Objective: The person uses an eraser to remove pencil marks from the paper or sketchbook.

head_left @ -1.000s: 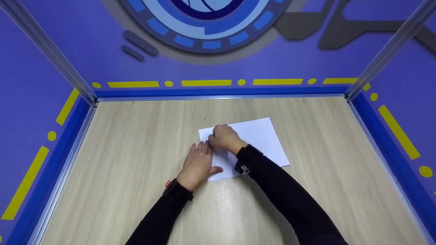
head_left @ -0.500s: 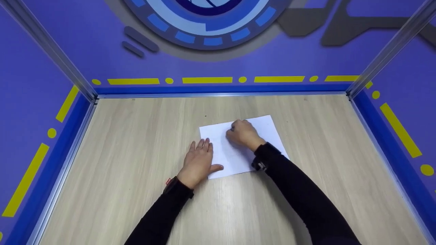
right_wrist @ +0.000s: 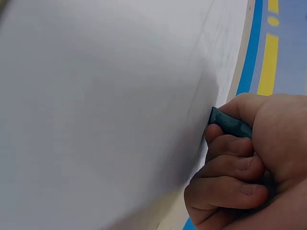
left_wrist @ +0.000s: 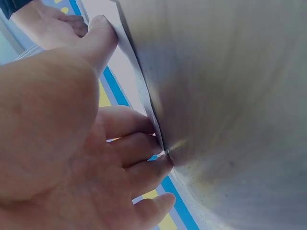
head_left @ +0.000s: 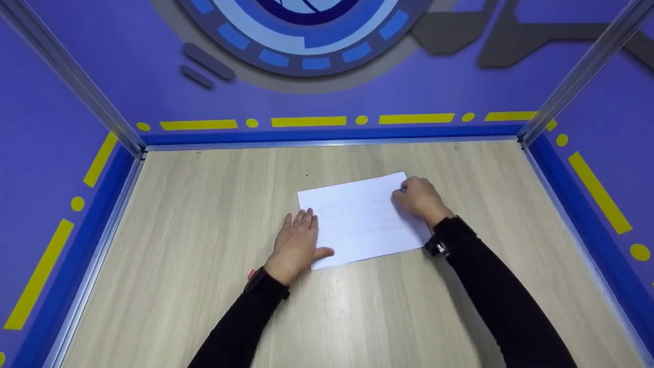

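Note:
A white sheet of paper (head_left: 357,220) lies slightly turned on the wooden table, with faint grey marks on its face. My left hand (head_left: 296,245) rests flat over its left edge, fingers straight and thumb on the paper; the left wrist view shows the thumb (left_wrist: 101,36) and fingertips along the sheet's thin edge. At the right edge, my right hand (head_left: 420,198) grips a small dark teal object (right_wrist: 230,123) in curled fingers. Only one end of it sticks out, touching or close above the paper; the rest is hidden in the fist, so its kind is unclear.
Light wooden tabletop (head_left: 204,204) surrounds the paper. Blue-purple panels with yellow dashes stand at the back (head_left: 306,102) and both sides, joined by metal corner posts (head_left: 577,76).
My right hand has slid rightward across the paper, from beside the left hand to the right edge, still gripping the teal object. My left hand has stayed in place.

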A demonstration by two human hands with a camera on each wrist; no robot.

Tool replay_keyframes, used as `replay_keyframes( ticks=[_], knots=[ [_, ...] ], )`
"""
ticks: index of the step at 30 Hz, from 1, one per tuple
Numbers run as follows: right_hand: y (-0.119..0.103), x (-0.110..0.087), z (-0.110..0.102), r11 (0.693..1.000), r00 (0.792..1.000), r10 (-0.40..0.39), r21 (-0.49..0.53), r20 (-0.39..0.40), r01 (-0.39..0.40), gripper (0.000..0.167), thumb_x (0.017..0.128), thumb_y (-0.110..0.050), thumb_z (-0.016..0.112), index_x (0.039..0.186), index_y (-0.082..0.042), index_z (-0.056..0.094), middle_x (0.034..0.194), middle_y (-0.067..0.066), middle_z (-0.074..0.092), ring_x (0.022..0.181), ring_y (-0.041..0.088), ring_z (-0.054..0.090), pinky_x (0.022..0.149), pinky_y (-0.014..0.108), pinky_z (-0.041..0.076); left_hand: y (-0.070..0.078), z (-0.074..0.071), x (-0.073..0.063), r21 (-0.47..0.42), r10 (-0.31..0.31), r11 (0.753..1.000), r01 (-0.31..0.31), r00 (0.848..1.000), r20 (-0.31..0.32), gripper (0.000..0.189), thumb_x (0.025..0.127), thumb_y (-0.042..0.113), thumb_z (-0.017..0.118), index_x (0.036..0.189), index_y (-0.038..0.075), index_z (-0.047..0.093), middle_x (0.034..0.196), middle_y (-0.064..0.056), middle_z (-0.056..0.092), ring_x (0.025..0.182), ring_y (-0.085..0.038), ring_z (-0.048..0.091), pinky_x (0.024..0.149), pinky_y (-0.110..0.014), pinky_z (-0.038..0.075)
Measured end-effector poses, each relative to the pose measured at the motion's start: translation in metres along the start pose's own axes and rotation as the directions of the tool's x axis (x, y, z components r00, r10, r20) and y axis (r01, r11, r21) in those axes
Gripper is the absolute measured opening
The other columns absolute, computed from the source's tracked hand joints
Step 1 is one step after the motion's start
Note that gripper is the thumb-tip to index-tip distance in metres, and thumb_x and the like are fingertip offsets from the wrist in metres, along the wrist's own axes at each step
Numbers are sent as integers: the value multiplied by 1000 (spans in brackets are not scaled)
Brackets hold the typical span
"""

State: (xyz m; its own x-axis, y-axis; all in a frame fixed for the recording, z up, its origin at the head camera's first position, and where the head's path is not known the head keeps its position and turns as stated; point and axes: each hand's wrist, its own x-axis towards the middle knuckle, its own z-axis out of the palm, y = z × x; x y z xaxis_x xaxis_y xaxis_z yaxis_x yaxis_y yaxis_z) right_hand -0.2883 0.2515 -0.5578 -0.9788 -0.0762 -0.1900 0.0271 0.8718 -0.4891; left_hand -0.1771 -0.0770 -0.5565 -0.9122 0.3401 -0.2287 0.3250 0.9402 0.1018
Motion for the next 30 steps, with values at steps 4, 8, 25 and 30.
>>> replay_keyframes(
  ticks=[4, 8, 25, 30],
  knots=[
    [11, -2, -6, 1000, 1000, 28, -9, 6, -28, 42, 101, -27, 57, 117, 7, 75, 120, 28, 71, 108, 38, 62, 99, 53, 54, 1, 0, -1, -3, 1, 1000, -1, 1000, -4, 105, 98, 74, 65, 167, -2, 43, 178, -21, 38, 168, -36, 36, 139, -57, 27],
    [11, -4, -8, 1000, 1000, 23, -21, 9, -23, 35, 102, -28, 58, 105, 4, 72, 108, 23, 67, 97, 36, 59, 83, 45, 49, 2, 0, -1, -4, 6, 1000, -6, 1000, -14, 105, 98, 74, 67, 166, -2, 45, 177, -22, 40, 168, -37, 37, 139, -57, 27],
    [8, -2, -7, 999, 1000, 18, -29, 10, -17, 34, 101, -27, 58, 103, 4, 71, 103, 20, 65, 94, 34, 58, 79, 41, 47, 10, -4, -8, -32, -6, 999, 6, 1000, 28, 96, 105, 64, 64, 166, -5, 42, 178, -25, 37, 169, -38, 34, 141, -53, 25],
    [5, -2, -8, 998, 999, 41, -38, 23, -40, 41, 103, -28, 58, 117, 8, 73, 112, 22, 67, 97, 34, 59, 88, 46, 52, 12, -5, -9, -28, -9, 1000, 9, 1000, 22, 93, 104, 63, 66, 164, -6, 46, 176, -25, 41, 167, -38, 38, 140, -53, 28]
  ],
)
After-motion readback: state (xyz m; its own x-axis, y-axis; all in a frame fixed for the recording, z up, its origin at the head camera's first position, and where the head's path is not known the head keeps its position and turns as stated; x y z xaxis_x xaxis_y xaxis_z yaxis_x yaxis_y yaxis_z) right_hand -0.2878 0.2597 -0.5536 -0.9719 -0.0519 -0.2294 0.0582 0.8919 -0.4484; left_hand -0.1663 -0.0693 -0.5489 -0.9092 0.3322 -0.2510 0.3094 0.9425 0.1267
